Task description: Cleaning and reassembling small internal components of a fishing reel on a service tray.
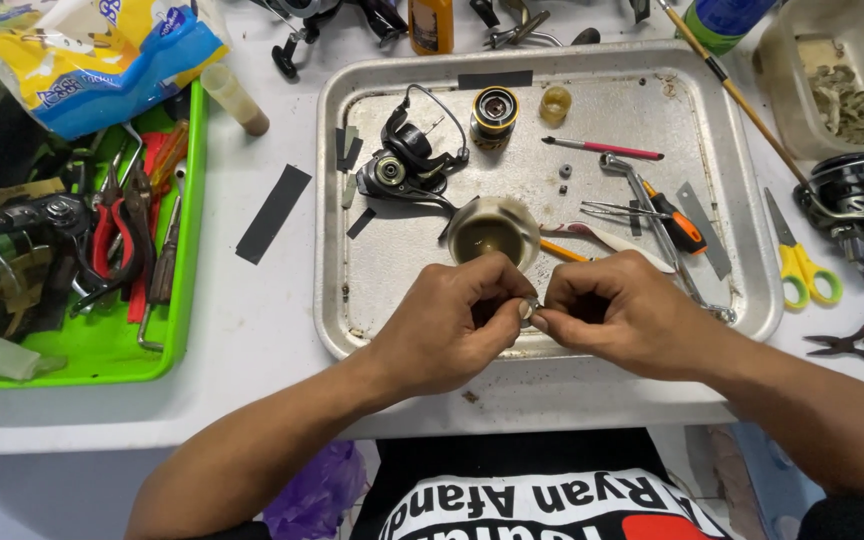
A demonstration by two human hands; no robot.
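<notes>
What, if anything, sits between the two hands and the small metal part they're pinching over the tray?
Nothing visible: the left hand and right hand both already pinch the small round silvery part at their fingertips, above the near edge of the dented metal tray.

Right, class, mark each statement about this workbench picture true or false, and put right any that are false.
1. Both hands pinch one small metal part between their fingertips. True: the left hand and the right hand meet on the small part.
2. The black fishing reel body lies in the green tray. False: the reel body lies in the metal tray.
3. Yellow-handled scissors lie right of the metal tray. True: the scissors lie on the table there.
4. Red-handled pliers lie in the metal tray. False: the pliers lie in the green tray.
</notes>
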